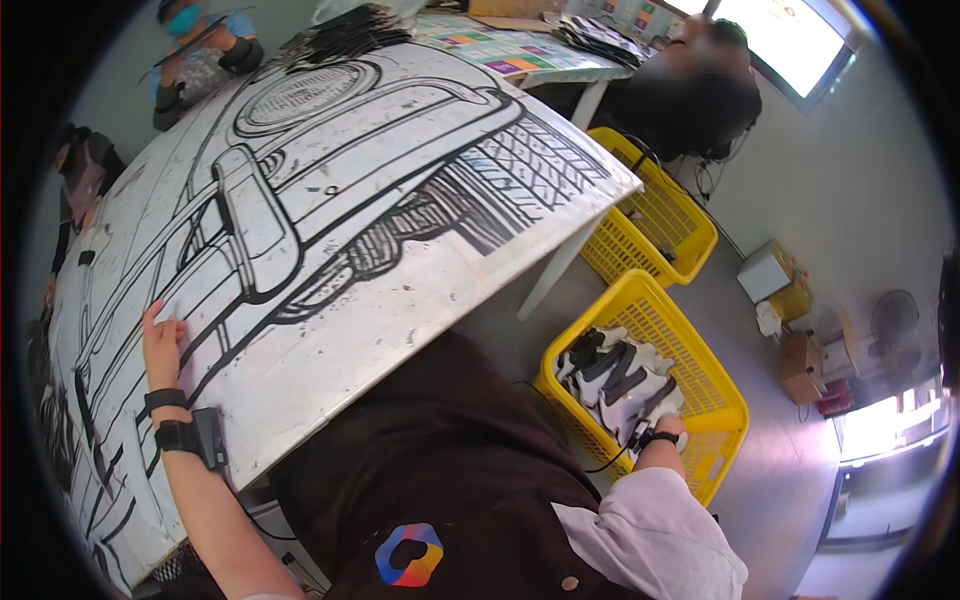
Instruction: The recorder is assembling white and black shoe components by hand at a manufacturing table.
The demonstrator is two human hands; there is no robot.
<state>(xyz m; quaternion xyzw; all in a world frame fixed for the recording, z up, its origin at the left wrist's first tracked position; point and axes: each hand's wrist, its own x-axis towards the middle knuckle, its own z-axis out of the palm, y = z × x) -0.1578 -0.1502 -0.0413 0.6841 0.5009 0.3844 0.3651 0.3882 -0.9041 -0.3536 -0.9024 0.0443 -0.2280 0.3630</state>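
Observation:
My left hand [163, 345] is over the white table [350, 360], which is printed with a large black line drawing of a vehicle. Its index finger stretches out, the other fingers are partly bent, and nothing is in it. A black band and a dark device are strapped round that wrist. To my right, my right hand [668, 428] reaches down into a yellow plastic basket [715, 400]. White and black soft-looking pieces [622, 375] lie heaped there, their kind unclear. The hand touches the near side of the heap, and its fingers are mostly hidden.
A second yellow basket [690, 225] stands beyond the first, by the table leg [560, 265]. Dark flat pieces [350, 35] are stacked at the table's far edge. People work across the table and at the back right. Boxes [800, 365] and a fan [893, 318] stand along the right wall.

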